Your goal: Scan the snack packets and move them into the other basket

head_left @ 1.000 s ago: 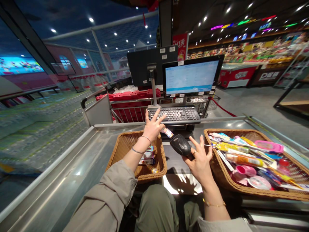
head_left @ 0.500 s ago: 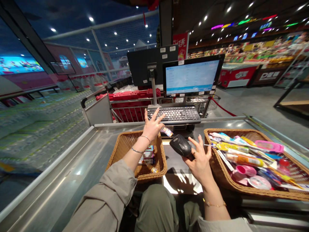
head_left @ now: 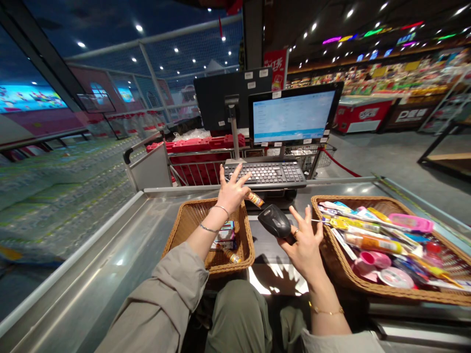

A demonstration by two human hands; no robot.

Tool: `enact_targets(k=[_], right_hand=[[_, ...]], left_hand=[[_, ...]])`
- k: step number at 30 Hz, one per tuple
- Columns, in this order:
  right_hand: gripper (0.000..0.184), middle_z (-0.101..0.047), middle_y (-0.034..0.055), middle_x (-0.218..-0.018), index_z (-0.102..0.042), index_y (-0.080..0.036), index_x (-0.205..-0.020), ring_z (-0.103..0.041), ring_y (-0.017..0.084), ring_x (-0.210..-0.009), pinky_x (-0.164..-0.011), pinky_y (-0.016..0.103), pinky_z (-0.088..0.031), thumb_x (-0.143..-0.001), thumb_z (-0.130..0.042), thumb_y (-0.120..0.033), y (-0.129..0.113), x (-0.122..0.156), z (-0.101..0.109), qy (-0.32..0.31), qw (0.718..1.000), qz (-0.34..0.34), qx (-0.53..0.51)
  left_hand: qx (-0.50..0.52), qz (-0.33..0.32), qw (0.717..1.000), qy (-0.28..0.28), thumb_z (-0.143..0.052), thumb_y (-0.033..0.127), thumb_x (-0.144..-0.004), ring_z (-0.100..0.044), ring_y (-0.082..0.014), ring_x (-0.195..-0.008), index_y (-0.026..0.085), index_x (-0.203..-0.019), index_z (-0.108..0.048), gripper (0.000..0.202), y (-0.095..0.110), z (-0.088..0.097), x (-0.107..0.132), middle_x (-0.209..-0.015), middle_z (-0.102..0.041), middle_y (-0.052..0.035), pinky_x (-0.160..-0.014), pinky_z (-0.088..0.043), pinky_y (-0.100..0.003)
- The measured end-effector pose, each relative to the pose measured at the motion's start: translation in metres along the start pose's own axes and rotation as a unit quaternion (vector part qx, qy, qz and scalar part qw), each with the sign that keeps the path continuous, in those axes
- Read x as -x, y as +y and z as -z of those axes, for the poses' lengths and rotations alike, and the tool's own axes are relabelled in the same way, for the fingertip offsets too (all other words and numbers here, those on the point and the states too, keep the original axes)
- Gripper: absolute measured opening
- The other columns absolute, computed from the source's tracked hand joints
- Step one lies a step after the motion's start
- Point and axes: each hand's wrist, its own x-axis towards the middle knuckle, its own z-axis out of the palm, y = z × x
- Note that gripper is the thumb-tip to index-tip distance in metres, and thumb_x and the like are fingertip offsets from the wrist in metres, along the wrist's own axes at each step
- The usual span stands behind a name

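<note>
My left hand point(head_left: 232, 191) is over the near edge of the black keyboard point(head_left: 272, 171), some fingers spread. Pinched in it is a small tube-like item with an orange and white wrapper point(head_left: 255, 199); its kind is unclear. Facing that item is a black barcode scanner point(head_left: 274, 220), its handle hidden in my right hand point(head_left: 303, 240), which grips it with thumb and lower fingers while other fingers stick out. Below my left wrist, a wicker basket point(head_left: 176, 230) contains a few small packages point(head_left: 225, 240). Right of my right hand stands a larger wicker basket point(head_left: 342, 274).
The larger basket is full of toothbrush-like packs, an orange tube point(head_left: 373, 242) and pink cups point(head_left: 368, 264). A lit monitor point(head_left: 292, 117) stands behind the keyboard, beside a second screen's dark back point(head_left: 217, 100). The metal counter point(head_left: 110, 264) runs along the left.
The bright light on the wrapped item and counter below the scanner is gone. The item has turned slightly, showing more orange. Both hands have hardly moved.
</note>
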Motion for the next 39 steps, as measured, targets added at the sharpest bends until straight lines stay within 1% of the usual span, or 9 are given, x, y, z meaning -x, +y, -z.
enact_targets(k=[8, 15, 25, 30, 35, 39], right_hand=[[0.012, -0.061, 0.0115, -0.14, -0.069, -0.022, -0.09, -0.026, 0.038, -0.151, -0.113, 0.077, -0.009, -0.081, -0.062, -0.027, 0.001, 0.0, 0.002, 0.014, 1.0, 0.012, 0.0], [0.011, -0.061, 0.0107, -0.138, -0.068, -0.022, -0.088, -0.028, 0.037, -0.15, -0.114, 0.075, -0.006, -0.081, -0.063, -0.027, 0.0, -0.001, 0.002, 0.005, 1.0, 0.005, -0.012], [0.009, -0.063, 0.0104, -0.134, -0.068, -0.022, -0.084, -0.031, 0.037, -0.149, -0.116, 0.072, -0.007, -0.08, -0.062, -0.027, -0.001, -0.001, 0.001, 0.017, 0.999, 0.007, -0.03], [0.011, -0.06, 0.0114, -0.137, -0.069, -0.021, -0.083, -0.028, 0.037, -0.15, -0.116, 0.072, -0.007, -0.08, -0.062, -0.029, -0.003, -0.001, 0.002, 0.011, 0.999, -0.005, -0.03], [0.012, -0.058, 0.0126, -0.141, -0.068, -0.021, -0.082, -0.026, 0.039, -0.15, -0.113, 0.077, -0.009, -0.081, -0.062, -0.03, -0.005, -0.002, 0.002, 0.008, 1.0, -0.017, -0.024], [0.012, -0.056, 0.0123, -0.144, -0.068, -0.021, -0.083, -0.024, 0.04, -0.151, -0.112, 0.079, -0.01, -0.08, -0.062, -0.03, -0.004, -0.001, 0.002, 0.002, 0.999, -0.028, -0.018]], left_hand=[[0.002, 0.002, 1.0, 0.005, -0.07, 0.019, -0.086, -0.026, -0.041, -0.149, 0.026, -0.08, -0.076, 0.011, 0.001, 0.002, 0.002, -0.146, -0.057, -0.003, -0.11, 0.008, -0.083], [-0.004, 0.004, 1.0, 0.006, -0.069, 0.02, -0.086, -0.026, -0.0414, -0.149, 0.026, -0.081, -0.076, 0.011, 0.0, -0.002, 0.004, -0.146, -0.057, -0.003, -0.11, 0.008, -0.083], [-0.007, 0.006, 1.0, -0.004, -0.067, 0.021, -0.088, -0.025, -0.0416, -0.149, 0.026, -0.082, -0.077, 0.012, 0.0, -0.001, 0.007, -0.148, -0.055, -0.0024, -0.111, 0.011, -0.081], [-0.002, 0.008, 1.0, -0.004, -0.066, 0.021, -0.089, -0.025, -0.0415, -0.15, 0.026, -0.082, -0.076, 0.013, 0.0, -0.003, 0.009, -0.148, -0.056, -0.0027, -0.111, 0.011, -0.082], [0.005, 0.017, 1.0, -0.004, -0.067, 0.023, -0.089, -0.026, -0.0413, -0.15, 0.025, -0.082, -0.076, 0.012, 0.001, -0.002, 0.013, -0.146, -0.057, -0.0033, -0.111, 0.01, -0.082], [0.018, 0.033, 0.999, -0.006, -0.07, 0.023, -0.086, -0.025, -0.0406, -0.15, 0.026, -0.082, -0.075, 0.008, 0.003, -0.001, 0.014, -0.146, -0.057, -0.0028, -0.111, 0.01, -0.082]])
